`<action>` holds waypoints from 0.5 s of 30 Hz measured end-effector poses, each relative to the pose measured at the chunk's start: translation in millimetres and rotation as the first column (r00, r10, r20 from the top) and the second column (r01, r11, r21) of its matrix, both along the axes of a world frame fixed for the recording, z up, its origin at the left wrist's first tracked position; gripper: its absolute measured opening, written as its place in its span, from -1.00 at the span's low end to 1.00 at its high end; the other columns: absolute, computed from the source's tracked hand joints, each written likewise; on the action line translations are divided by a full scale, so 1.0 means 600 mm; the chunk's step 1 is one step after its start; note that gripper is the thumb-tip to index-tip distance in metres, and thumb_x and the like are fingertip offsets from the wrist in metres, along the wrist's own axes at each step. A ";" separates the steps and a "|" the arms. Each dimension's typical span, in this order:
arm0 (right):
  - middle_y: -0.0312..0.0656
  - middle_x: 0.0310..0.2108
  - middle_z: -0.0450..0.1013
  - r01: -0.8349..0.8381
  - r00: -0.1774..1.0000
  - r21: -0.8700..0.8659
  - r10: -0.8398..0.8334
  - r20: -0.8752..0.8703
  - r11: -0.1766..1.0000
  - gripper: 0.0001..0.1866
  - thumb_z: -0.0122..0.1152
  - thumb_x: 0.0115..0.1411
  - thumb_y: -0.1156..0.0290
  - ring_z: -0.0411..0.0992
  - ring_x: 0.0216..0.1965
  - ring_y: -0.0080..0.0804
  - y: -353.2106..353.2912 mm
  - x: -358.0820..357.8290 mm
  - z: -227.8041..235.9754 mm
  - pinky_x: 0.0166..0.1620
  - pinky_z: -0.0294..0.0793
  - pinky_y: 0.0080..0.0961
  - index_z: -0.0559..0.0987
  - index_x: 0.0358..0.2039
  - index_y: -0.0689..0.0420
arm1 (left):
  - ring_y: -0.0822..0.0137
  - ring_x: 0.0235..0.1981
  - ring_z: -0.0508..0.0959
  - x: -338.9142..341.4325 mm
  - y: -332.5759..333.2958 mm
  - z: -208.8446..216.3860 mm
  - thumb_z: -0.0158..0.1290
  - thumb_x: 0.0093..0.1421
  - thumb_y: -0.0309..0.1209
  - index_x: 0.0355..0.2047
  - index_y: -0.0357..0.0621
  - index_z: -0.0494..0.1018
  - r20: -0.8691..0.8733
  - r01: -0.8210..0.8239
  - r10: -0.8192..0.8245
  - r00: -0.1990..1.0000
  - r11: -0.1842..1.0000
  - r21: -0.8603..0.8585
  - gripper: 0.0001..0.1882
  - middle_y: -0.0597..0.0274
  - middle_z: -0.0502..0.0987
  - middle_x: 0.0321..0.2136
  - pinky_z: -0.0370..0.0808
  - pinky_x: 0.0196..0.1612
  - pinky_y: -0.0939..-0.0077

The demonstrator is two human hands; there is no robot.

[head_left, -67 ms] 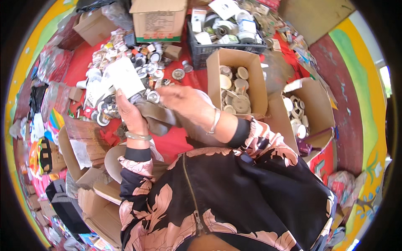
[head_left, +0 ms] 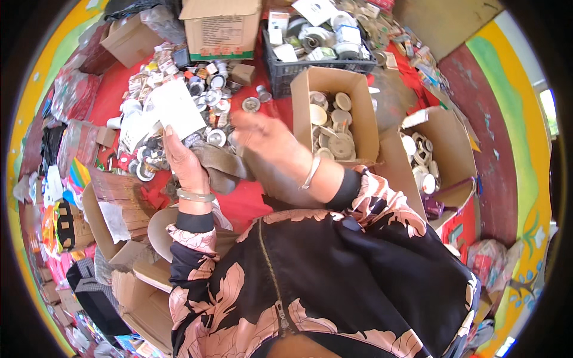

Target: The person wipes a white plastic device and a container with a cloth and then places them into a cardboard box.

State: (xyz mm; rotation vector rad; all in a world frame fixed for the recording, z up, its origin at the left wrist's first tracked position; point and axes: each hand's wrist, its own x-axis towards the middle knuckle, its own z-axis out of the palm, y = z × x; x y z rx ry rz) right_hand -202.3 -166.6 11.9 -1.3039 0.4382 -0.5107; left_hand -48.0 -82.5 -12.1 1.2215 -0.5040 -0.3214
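My left hand (head_left: 187, 162) is closed on the lower edge of a flat white square piece (head_left: 179, 107), its thumb lying over the near side. Whether that piece is a thin box or a panel I cannot tell. My right hand (head_left: 268, 143) hovers to the right, apart from it, fingers stretched out and smeared by motion, with nothing visible in them. Beyond the hands lies a heap of small lamp-like fittings and little boxes (head_left: 213, 97), some round with metal rims. A grey-brown shoe (head_left: 224, 170) shows below and between my hands.
An open carton (head_left: 303, 119) of round white fittings stands right of my right hand, another open carton (head_left: 456, 152) farther right. Behind are a black crate (head_left: 280, 73) full of parts and a tall carton (head_left: 219, 30). Red cloth (head_left: 248, 206) covers the floor. Flattened cardboard (head_left: 122, 200) lies left.
My right hand has shifted a little right and its fingers have lifted away from the white piece. My left hand keeps its hold.
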 end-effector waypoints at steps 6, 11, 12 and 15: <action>-0.17 0.03 0.28 0.023 0.955 0.233 -0.090 0.283 0.972 -0.32 0.25 0.04 0.26 0.28 0.03 -0.38 -0.064 -0.084 0.034 0.01 0.32 -0.40 0.19 0.13 0.16 | 0.33 0.04 0.28 -0.127 -0.077 0.052 -0.07 0.20 -0.24 0.13 -0.33 0.10 0.336 0.407 -0.429 0.838 0.903 0.138 -0.42 0.10 0.26 0.04 0.21 0.09 0.47; -0.21 -0.11 0.38 0.314 0.898 0.254 -0.373 0.233 0.915 -0.61 0.16 0.07 0.37 0.38 -0.08 -0.36 -0.168 -0.179 0.022 -0.05 0.43 -0.24 0.39 -0.07 0.13 | 0.05 0.08 0.28 -0.173 -0.118 0.063 -0.06 0.18 -0.10 0.18 -0.25 0.05 0.502 0.433 -0.578 0.643 0.815 0.385 -0.32 -0.15 0.26 0.05 0.20 0.11 0.39; -0.21 -0.10 0.39 0.371 0.889 0.246 -0.419 0.186 0.896 -0.62 0.16 0.08 0.34 0.38 -0.09 -0.37 -0.184 -0.216 0.024 -0.05 0.42 -0.27 0.40 -0.07 0.14 | 0.07 0.02 0.35 -0.181 -0.120 0.067 0.01 0.15 -0.14 0.05 -0.29 0.27 0.538 0.381 -0.538 0.649 0.842 0.382 -0.44 -0.11 0.37 -0.05 0.25 0.07 0.40; -0.19 -0.11 0.40 0.512 0.856 0.179 -0.517 -0.023 0.840 -0.57 0.18 0.08 0.26 0.38 -0.10 -0.37 -0.257 -0.314 -0.035 -0.04 0.38 -0.33 0.40 -0.07 0.19 | 0.45 -0.26 0.44 -0.141 -0.111 0.053 0.00 0.18 -0.32 -0.40 -0.39 0.51 0.287 0.455 -0.653 0.701 0.719 0.525 -0.71 0.15 0.50 -0.27 0.36 -0.19 0.57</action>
